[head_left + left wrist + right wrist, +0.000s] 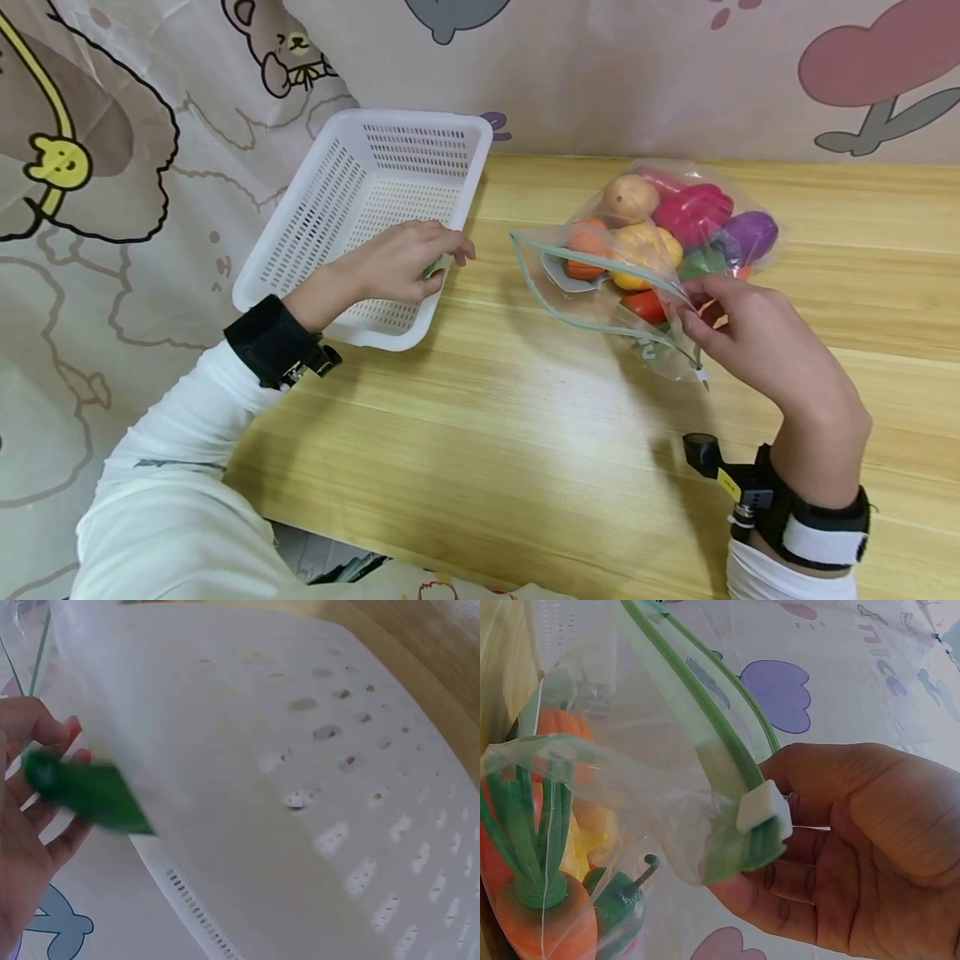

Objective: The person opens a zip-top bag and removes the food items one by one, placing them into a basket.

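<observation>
A blurred green toy vegetable lies across the loosely spread fingers of my left hand, one end passing behind the edge of the white basket. The hand itself looks sharp, its fingers not closed round the piece. In the head view it hovers over the right rim of the basket, only a sliver of green showing. My right hand pinches the top corner of a clear zip bag by its white slider. The bag's mouth gapes, with colourful toy vegetables inside.
Within the bag show a carrot, a green pepper, a yellow pumpkin and a purple eggplant. A wooden table lies under everything. Printed cloth hangs behind and at the left.
</observation>
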Motion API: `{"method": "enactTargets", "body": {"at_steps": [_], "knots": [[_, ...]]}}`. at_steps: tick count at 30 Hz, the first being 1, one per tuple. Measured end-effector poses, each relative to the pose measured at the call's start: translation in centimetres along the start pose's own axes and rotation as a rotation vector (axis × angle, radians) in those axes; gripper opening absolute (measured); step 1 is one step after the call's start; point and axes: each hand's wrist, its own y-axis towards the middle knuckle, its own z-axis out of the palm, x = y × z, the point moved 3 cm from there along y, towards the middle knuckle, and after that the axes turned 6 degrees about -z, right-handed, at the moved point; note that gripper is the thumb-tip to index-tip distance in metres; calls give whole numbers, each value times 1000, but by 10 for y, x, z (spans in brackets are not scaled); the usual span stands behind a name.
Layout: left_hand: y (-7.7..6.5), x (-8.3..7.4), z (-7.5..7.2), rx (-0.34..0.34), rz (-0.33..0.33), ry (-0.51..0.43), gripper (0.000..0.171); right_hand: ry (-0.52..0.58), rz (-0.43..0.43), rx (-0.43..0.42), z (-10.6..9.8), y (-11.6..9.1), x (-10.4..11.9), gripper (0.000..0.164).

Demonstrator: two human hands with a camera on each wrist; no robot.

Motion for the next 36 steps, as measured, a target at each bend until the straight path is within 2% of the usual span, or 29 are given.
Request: {"method": "enactTargets", "body": {"at_steps": [8, 14, 21, 22, 25, 31, 36], "knots": [[3, -4, 0, -26, 27, 25, 30, -5, 4, 8, 0, 0, 0, 21], [4, 4, 1, -43, 21, 26, 35, -3, 6, 8, 0, 0, 1, 20], [3, 10, -3, 7, -119, 97, 47, 1, 5, 12, -1, 0, 1, 20], [4, 10, -3, 9, -123, 103, 48, 0, 6, 12, -1, 0, 1, 20], [5, 6, -4, 6, -107, 105, 49, -3, 4, 8, -1, -1, 2, 19], [11, -7, -6, -22, -32, 66, 49, -12, -10, -5, -1, -1, 3, 18], [19, -24, -6, -26, 60, 61, 45, -11, -10, -7, -2, -1, 5, 17]]}}
